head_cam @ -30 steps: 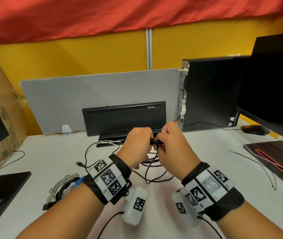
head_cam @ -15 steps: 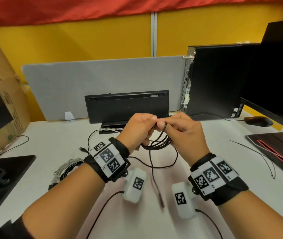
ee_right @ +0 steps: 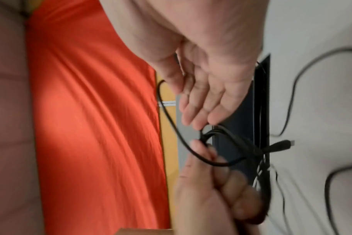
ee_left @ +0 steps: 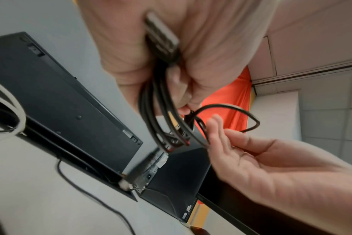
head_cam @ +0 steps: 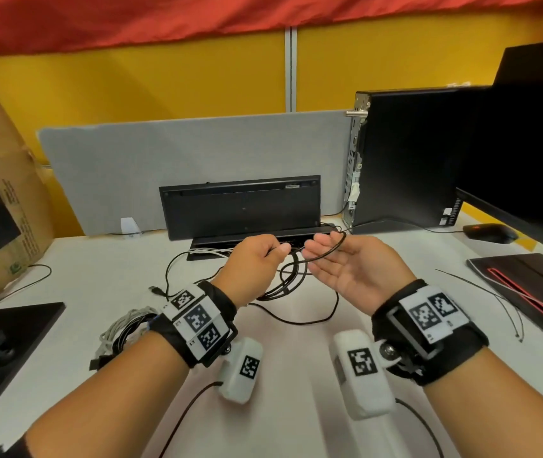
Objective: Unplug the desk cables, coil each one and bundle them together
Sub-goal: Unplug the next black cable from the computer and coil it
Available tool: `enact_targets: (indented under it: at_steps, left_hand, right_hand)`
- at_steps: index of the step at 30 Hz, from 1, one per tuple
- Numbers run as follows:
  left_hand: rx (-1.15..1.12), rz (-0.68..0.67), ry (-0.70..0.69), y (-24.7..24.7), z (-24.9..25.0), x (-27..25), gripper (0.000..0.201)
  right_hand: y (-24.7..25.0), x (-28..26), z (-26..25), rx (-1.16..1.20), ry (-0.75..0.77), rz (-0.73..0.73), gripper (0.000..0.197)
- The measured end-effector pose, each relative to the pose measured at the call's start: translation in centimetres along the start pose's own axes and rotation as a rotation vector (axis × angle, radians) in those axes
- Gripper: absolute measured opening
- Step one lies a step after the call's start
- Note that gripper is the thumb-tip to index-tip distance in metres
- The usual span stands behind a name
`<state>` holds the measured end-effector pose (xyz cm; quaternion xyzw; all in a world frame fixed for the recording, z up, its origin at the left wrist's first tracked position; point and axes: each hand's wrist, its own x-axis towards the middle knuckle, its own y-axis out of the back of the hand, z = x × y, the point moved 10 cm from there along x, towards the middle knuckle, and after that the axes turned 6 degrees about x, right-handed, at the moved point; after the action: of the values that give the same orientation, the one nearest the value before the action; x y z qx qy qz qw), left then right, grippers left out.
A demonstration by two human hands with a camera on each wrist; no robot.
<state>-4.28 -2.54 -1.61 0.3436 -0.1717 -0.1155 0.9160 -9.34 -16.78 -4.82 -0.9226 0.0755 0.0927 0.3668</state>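
Black wristbands (head_cam: 220, 302), square-code tags, white camera pods (head_cam: 242, 370).

Bright, even light is falling from overhead, casting soft shadows on the table (head_cam: 296, 375). Both wrist views are showing motion blur, and the head view is bowing at its edges.

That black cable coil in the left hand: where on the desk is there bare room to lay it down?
Bare white desk lies between the right hand and the thin wires. It is crowded under the black cable coil, where loose cable trails, and by the bundled cables at left.
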Motion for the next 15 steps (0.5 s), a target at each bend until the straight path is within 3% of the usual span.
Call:
enact_targets:
  at_steps: [2,4,7,9,12,15]
  left_hand:
    - [0.044,0.015,0.006,-0.1,-0.6,0.1,0.033]
    - [0.094,0.036,0.017,0.1,-1.2,0.2,0.035]
    - [0.14,0.069,0.05,0.7,-2.1,0.3,0.036]
    - [0.103,0.071,0.117,0.9,-2.9,0.3,0.035]
    - [-0.299,0.008,0.258,-0.1,-4.2,-0.3,0.034]
    - [-0.808,-0.095,0.281,-1.5,-2.6,-1.2,0.03]
  right_hand:
    - [-0.7,0.0,0.0,0.175,-0.038,-0.061,0.028]
    - [-0.8,0.0,-0.5,0.195,-0.029,-0.061,0.029]
    - [0.0,0.4,-1.8,-0.158,0.043,-0.025,0.03]
    - [0.3,0.2,-4.4,-0.615,0.309,0.048,0.024]
    - [-2.0,-1.4,-6.9,-1.242,0.754,0.122,0.02]
    - [-2.3,-1.5,-6.4,-1.453,0.905,0.133,0.025]
